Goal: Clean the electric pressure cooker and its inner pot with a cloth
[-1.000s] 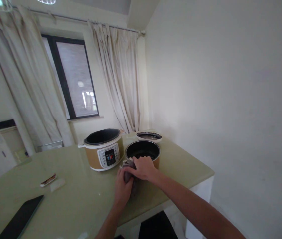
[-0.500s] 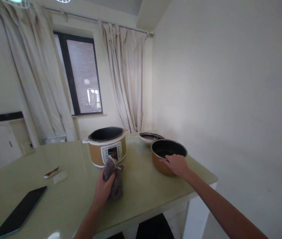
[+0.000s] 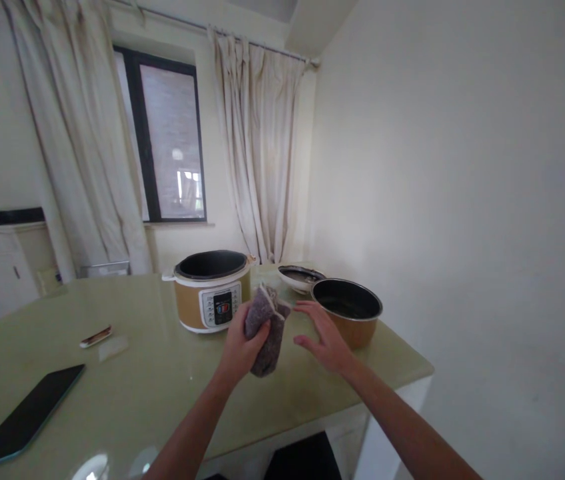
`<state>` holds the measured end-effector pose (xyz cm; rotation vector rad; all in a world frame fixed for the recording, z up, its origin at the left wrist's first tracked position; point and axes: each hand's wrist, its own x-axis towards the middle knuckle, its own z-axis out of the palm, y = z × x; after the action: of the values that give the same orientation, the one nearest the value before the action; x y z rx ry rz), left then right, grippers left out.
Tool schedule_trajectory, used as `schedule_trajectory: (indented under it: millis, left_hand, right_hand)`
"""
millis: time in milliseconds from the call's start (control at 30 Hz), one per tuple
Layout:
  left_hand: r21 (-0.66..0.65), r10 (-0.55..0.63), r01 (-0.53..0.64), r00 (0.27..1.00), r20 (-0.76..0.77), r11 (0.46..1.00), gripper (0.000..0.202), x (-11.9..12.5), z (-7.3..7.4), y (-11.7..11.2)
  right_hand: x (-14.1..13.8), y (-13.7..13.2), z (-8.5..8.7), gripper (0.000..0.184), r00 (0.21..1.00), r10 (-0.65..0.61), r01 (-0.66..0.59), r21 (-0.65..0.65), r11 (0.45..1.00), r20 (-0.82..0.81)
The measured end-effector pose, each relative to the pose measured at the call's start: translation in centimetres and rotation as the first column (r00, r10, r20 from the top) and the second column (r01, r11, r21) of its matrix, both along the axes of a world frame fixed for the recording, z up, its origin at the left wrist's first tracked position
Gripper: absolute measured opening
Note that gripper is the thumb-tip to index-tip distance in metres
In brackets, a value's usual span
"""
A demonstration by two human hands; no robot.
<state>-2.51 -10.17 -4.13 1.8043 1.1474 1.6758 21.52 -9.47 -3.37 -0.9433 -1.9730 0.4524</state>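
Cloth (image 3: pixel 271 345), one; pot (image 3: pixel 357 328), one.

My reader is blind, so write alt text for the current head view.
A person's left hand holds a bunched grey cloth over a pale green table; the right hand, open, holds nothing. Beyond them stand an uncovered cooker and a brown pot.

Perhaps grey-purple cloth (image 3: pixel 272 343), brown-sided pot (image 3: pixel 363 331)
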Motion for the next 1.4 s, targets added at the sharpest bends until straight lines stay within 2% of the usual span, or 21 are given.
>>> schedule_trajectory:
  millis: [33, 100, 167, 233, 267, 300, 333, 367, 400, 433, 467, 533, 567, 633, 733, 867, 967, 1100, 1200, 1300, 1400]
  left_hand:
    - [0.042, -0.031, 0.033, 0.998, -0.053, 0.999, 0.044, 1.0, 0.8, 0.0]
    - [0.102, -0.075, 0.094, 0.981, -0.18, 0.99, 0.052, 2.3, 2.2, -0.1]
    - [0.077, -0.148, 0.182, 0.935, -0.323, 0.98, 0.071, 2.4, 3.4, -0.1]
    - [-0.003, -0.243, 0.268, 0.869, -0.432, 0.963, 0.085, 1.1, 4.6, 0.6]
    - [-0.029, -0.264, 0.285, 0.84, -0.474, 0.958, 0.085, 0.0, 5.2, 1.2]
    - [-0.025, -0.234, 0.257, 0.829, -0.508, 0.966, 0.077, -1.4, 5.7, 2.2]
    - [0.011, -0.138, 0.171, 0.827, -0.545, 0.985, 0.065, -2.9, 6.3, 3.3]
    - [0.074, 0.016, 0.034, 0.804, -0.594, 0.997, 0.055, -4.4, 6.7, 4.7]
    - [0.145, 0.192, -0.129, 0.745, -0.639, 0.981, 0.049, -5.9, 7.1, 6.1]
    - [0.209, 0.344, -0.277, 0.655, -0.673, 0.938, 0.049, -7.3, 7.4, 7.5]
    - [0.241, 0.42, -0.368, 0.555, -0.718, 0.898, 0.05, -8.5, 7.6, 8.9]
    - [0.206, 0.411, -0.468, 0.392, -0.823, 0.859, 0.053, -10.1, 7.6, 11.0]
    - [0.177, 0.376, -0.492, 0.34, -0.862, 0.852, 0.056, -10.6, 7.4, 11.7]
    - [0.151, 0.335, -0.518, 0.282, -0.899, 0.842, 0.06, -11.0, 7.0, 12.5]
    - [0.198, 0.37, -0.536, 0.235, -0.899, 0.821, 0.061, -10.8, 6.5, 12.5]
    - [0.265, 0.442, -0.549, 0.218, -0.87, 0.793, 0.062, -10.4, 6.1, 11.4]
    - [0.29, 0.465, -0.515, 0.25, -0.849, 0.807, 0.061, -10.1, 5.6, 10.0]
    - [0.297, 0.467, -0.458, 0.317, -0.825, 0.837, 0.058, -9.9, 4.8, 7.7]
    - [0.347, 0.49, -0.387, 0.376, -0.786, 0.854, 0.055, -9.7, 4.1, 5.8]
    - [0.493, 0.563, -0.272, 0.439, -0.7, 0.826, 0.044, -9.2, 3.8, 3.8]
    - [0.571, 0.566, -0.16, 0.495, -0.66, 0.805, 0.035, -8.5, 4.2, 1.7]
  right_hand:
    - [-1.8, 0.0, -0.1, 0.08, 0.981, 0.104, -0.12, -0.09, 0.989, -0.163]
    - [-4.8, 0.6, -0.4, 0.085, 0.877, 0.151, -0.291, -0.253, 0.923, -0.457]
    - [-6.8, 1.4, -0.6, 0.08, 0.743, 0.039, -0.371, -0.363, 0.855, -0.668]
    - [-7.5, 2.2, -0.9, 0.074, 0.612, -0.115, -0.405, -0.435, 0.804, -0.782]
    - [-7.5, 2.6, -1.0, 0.072, 0.557, -0.181, -0.417, -0.462, 0.783, -0.811]
    - [-7.3, 3.0, -1.2, 0.07, 0.519, -0.237, -0.426, -0.488, 0.762, -0.822]
    - [-7.1, 3.4, -1.4, 0.067, 0.498, -0.282, -0.428, -0.515, 0.742, -0.82]
    - [-6.9, 3.7, -1.8, 0.065, 0.486, -0.322, -0.423, -0.541, 0.727, -0.812]
    - [-6.6, 4.1, -2.2, 0.062, 0.482, -0.358, -0.413, -0.568, 0.712, -0.8]
    - [-6.5, 4.5, -2.7, 0.06, 0.48, -0.387, -0.405, -0.59, 0.699, -0.788]
    - [-6.4, 4.9, -3.3, 0.059, 0.474, -0.408, -0.403, -0.604, 0.687, -0.78]
    - [-6.6, 5.6, -4.7, 0.058, 0.449, -0.431, -0.422, -0.611, 0.67, -0.783]
    - [-6.7, 5.9, -5.3, 0.058, 0.431, -0.436, -0.44, -0.606, 0.663, -0.79]
    - [-7.1, 6.2, -6.5, 0.06, 0.394, -0.447, -0.477, -0.594, 0.647, -0.803]
    - [-7.3, 6.1, -7.8, 0.064, 0.376, -0.467, -0.519, -0.6, 0.609, -0.8]
    - [-6.5, 5.3, -8.6, 0.074, 0.381, -0.495, -0.505, -0.624, 0.596, -0.781]
    - [-5.8, 5.0, -9.1, 0.076, 0.365, -0.527, -0.467, -0.641, 0.609, -0.767]
    - [-5.3, 5.1, -9.6, 0.081, 0.287, -0.591, -0.435, -0.652, 0.621, -0.754]
    - [-4.9, 5.2, -10.1, 0.085, 0.271, -0.597, -0.421, -0.65, 0.632, -0.755]
    - [-4.2, 5.4, -11.0, 0.086, 0.272, -0.587, -0.374, -0.646, 0.666, -0.762]
    - [-3.4, 5.6, -11.9, 0.088, 0.267, -0.583, -0.271, -0.64, 0.719, -0.767]
